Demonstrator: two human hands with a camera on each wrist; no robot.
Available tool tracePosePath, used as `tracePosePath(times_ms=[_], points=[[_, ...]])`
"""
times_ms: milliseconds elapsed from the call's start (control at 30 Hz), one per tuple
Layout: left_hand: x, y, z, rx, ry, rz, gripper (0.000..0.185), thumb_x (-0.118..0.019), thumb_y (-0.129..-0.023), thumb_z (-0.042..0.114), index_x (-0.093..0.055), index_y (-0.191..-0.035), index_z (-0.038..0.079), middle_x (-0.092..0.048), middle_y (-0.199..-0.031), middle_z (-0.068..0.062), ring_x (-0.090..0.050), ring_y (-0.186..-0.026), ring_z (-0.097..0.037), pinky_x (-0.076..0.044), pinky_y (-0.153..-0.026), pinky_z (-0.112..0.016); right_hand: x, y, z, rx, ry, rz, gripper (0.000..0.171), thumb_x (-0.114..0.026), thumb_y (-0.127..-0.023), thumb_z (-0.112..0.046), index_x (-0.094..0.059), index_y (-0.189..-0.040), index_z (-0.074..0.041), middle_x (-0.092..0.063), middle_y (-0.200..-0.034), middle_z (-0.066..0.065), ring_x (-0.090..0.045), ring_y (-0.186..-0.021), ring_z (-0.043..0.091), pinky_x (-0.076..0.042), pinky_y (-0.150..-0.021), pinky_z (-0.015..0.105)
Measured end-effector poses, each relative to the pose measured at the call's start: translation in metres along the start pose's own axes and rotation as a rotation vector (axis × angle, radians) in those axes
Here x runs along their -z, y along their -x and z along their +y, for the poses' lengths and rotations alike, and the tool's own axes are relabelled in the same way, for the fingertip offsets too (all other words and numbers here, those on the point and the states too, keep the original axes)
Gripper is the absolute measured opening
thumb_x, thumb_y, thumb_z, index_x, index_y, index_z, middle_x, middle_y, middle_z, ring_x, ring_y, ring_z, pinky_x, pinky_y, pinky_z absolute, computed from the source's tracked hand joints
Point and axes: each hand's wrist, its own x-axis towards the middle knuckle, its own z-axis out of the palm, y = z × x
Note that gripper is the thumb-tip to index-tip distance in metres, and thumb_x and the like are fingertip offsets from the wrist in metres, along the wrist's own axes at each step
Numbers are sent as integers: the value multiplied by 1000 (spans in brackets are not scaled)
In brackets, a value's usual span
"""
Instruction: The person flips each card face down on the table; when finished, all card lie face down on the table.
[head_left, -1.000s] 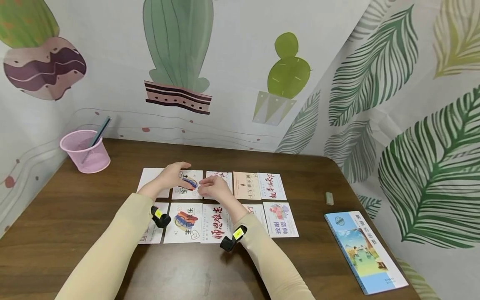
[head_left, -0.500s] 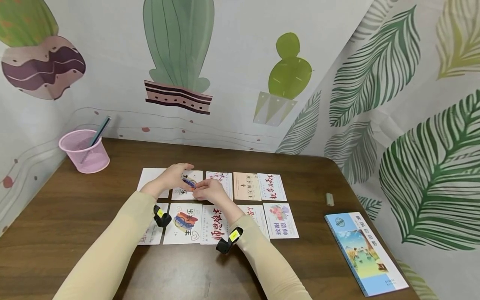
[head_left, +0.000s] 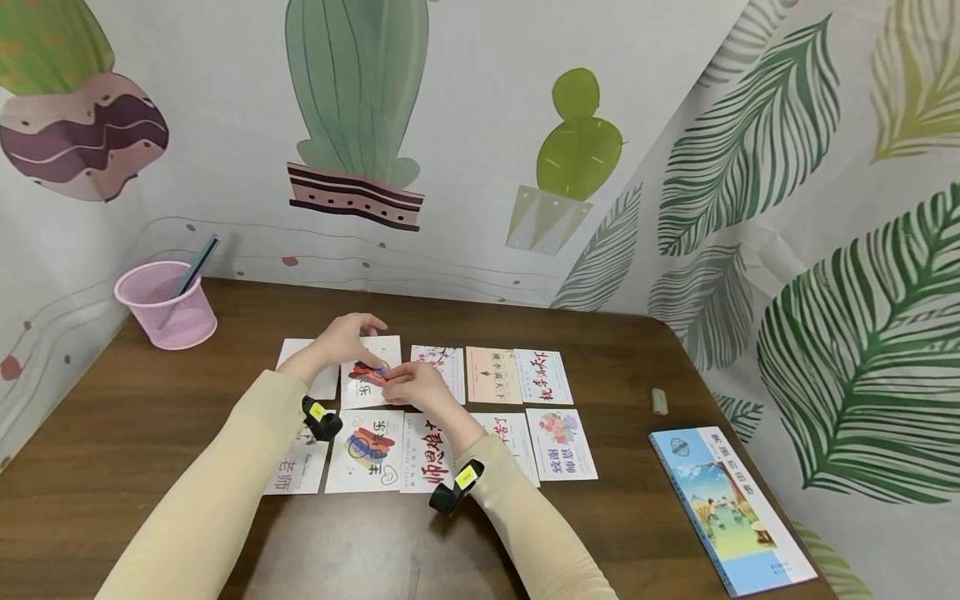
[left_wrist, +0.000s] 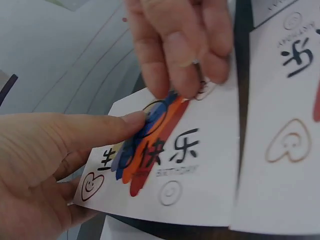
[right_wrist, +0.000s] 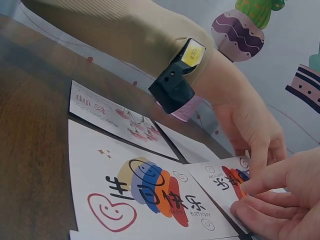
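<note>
Now the birthday card (head_left: pixel 369 372) in the far row of cards is tipped up off the table (head_left: pixel 600 533), its left edge pinched by the left hand (head_left: pixel 347 339) and its near right edge gripped by the right hand (head_left: pixel 415 385). Well left of the fingers, a pink mesh cup (head_left: pixel 165 304) holds a dark pencil (head_left: pixel 193 268), and far right lies a blue book (head_left: pixel 731 506).
</note>
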Motion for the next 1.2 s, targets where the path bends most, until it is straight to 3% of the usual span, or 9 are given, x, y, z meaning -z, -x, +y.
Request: tracePosePath(times_ms=[167,300,533,633,733,833,1067,1200], points=[[8,4,-1,79,66,48,59,-82,-76,9,-57,-128,-5,-62,-117,-24,-55,-112,-39,-45,-98,-52,-2,2,-1,2,1,15,29,-72,-85,-6,-66,-113,-1,-73,-96,10,-71,-81,14,-58,-78,26],[12,9,-3,180,167,70,62,-79,-80,13,-52,-134,-4,-61,-125,-26,-53,-120,-41,-40,-105,-54,-3,3,-1,-6,13,46,28,-73,-85,-8,-67,-112,-3,-73,-95,8,-70,-81,13,-58,-78,26],[14,21,-10,319,487,1,69,-70,-89,15,-38,-147,-4,-37,-151,-28,-38,-139,-40,-31,-116,-50,-7,3,-2,-17,9,82,26,-73,-85,-7,-67,-111,-3,-73,-94,8,-70,-80,13,-58,-77,26],[10,27,-14,348,585,-22,63,-67,-91,14,-40,-143,-7,-42,-147,-25,-45,-133,-32,-36,-114,-41,-8,3,-2,-21,8,98,26,-73,-85,-7,-67,-110,-3,-73,-93,8,-70,-80,13,-58,-76,25],[7,33,-15,350,621,-34,55,-68,-91,14,-45,-135,-11,-59,-122,-14,-57,-111,-17,-44,-104,-30,-8,3,-2,-19,3,104,26,-74,-85,-7,-67,-110,-3,-73,-92,9,-70,-79,12,-58,-75,24],[4,39,-15,310,653,-61,52,-68,-90,11,-45,-131,-13,-62,-106,-1,-60,-95,-5,-50,-92,-22,-7,4,-3,-10,-5,105,26,-74,-84,-6,-68,-110,-2,-73,-93,9,-70,-78,12,-58,-75,25],[0,51,-14,222,729,-137,60,-61,-91,-4,-32,-142,-13,-66,-118,-13,-67,-97,-10,-56,-89,-29,-6,4,-2,-3,-17,102,26,-73,-84,-7,-68,-110,-2,-72,-93,9,-69,-78,12,-58,-76,25],[-2,55,-16,216,746,-125,56,-57,-92,-6,-32,-141,-16,-68,-115,-11,-67,-97,-9,-56,-89,-28,-6,4,-1,-13,-23,104,27,-73,-84,-8,-68,-110,-3,-72,-94,9,-69,-79,11,-58,-76,25]])
